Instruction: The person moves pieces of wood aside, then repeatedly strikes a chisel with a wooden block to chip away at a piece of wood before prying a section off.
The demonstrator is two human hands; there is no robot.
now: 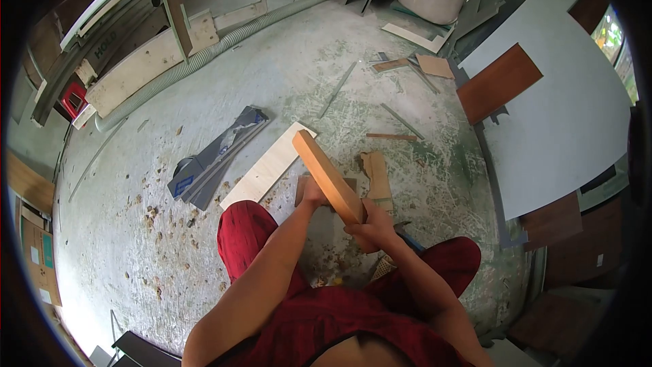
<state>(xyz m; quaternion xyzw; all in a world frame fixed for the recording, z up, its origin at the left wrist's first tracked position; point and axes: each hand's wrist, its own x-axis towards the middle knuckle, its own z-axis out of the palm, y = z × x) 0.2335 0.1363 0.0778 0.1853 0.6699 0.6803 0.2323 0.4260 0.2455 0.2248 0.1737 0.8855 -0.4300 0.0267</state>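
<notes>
A thick, orange-brown wooden board [329, 175] is held up at a slant in front of my body, its far end pointing up and left. My right hand [371, 227] is closed round its near end. Against the board's left side is my left hand [314, 192], gripping it with the fingers mostly hidden behind the wood. Below, a small brown flat piece [301, 189] shows partly behind my left hand. A pale plank [268, 166] lies on the floor to the left. Beside my right knee is a partly hidden blue-handled object [410, 242].
Dark grey strips [219, 156] lie left of the pale plank. A torn brown cardboard piece [375, 175] and thin strips [401, 121] lie ahead. Large grey sheet [564, 102] leans at right, with a reddish-brown panel [501, 83] against it. A ribbed hose [224, 44] crosses the back left.
</notes>
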